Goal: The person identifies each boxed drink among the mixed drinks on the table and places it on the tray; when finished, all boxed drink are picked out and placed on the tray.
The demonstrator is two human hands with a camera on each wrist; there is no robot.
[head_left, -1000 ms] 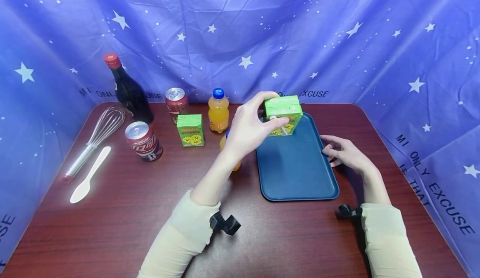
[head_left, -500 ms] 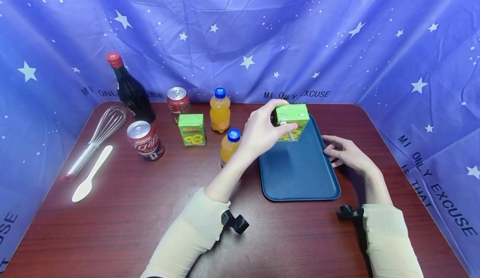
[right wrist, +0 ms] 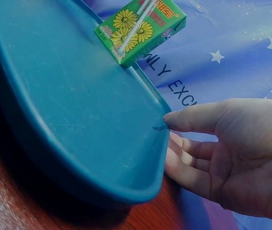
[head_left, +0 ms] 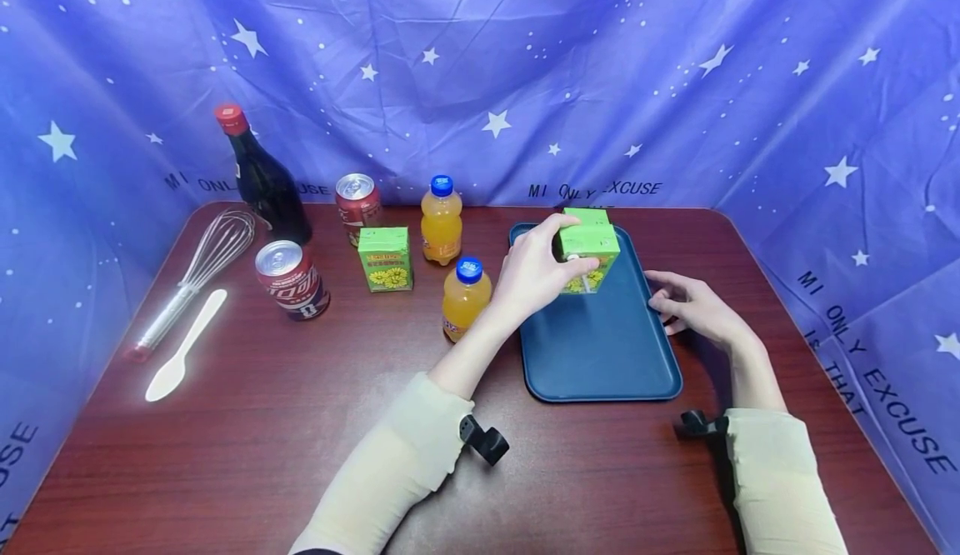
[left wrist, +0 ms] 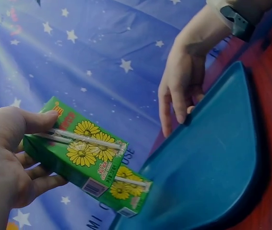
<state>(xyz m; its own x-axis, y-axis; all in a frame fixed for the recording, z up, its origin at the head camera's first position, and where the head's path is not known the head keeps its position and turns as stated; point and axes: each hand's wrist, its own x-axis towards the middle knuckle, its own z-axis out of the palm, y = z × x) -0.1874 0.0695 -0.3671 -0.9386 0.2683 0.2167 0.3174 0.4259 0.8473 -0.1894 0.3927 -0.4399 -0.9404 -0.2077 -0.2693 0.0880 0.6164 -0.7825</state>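
Observation:
My left hand grips a green drink carton with yellow flowers and a straw on its side, over the far part of the blue tray. Thumb and fingers hold it from its left side. Right behind it a matching drink carton shows its top; in the left wrist view this second carton is partly covered by the held one. My right hand is at the tray's right edge. In the right wrist view its thumb touches the rim, with the other fingers below it.
Left of the tray stand two orange drink bottles, another green carton and two red cans. Farther left are a dark bottle, a whisk and a white spoon. A starry blue cloth hangs behind the table.
My left hand has moved right and nearer with the held carton, and lower toward the tray. A second carton's top now shows behind it. The right hand stays at the tray edge.

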